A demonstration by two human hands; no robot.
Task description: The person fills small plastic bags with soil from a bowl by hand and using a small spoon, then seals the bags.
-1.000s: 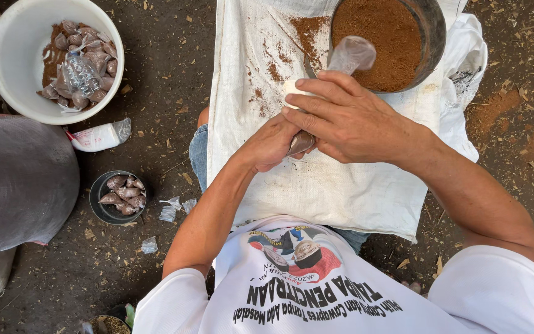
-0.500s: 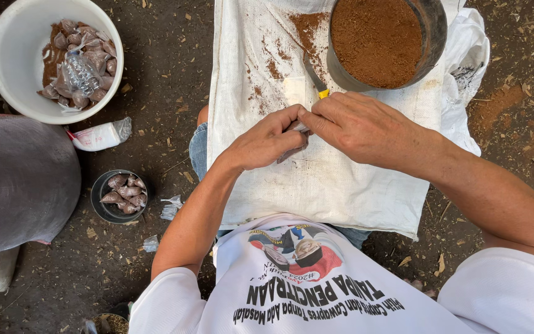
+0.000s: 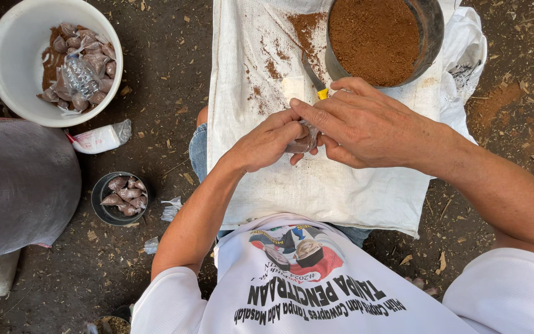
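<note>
A small clear packet of brown powder [image 3: 301, 145] is pinched between two hands over a white woven sack [image 3: 316, 185].

On the sack's far end a dark pot of brown powder [image 3: 375, 38] is set; left of the sack a white bucket [image 3: 7, 49] of filled packets is seen. The right hand [image 3: 366, 124] and left hand [image 3: 267, 141] are closed on the packet at the sack's middle.

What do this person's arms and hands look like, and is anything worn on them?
Both arms are bare from the short white sleeves of a T-shirt down. The left hand and right hand are bare: no gloves, and no rings, watch or bands show. The shirt front carries a colourful printed picture with dark lettering.
</note>
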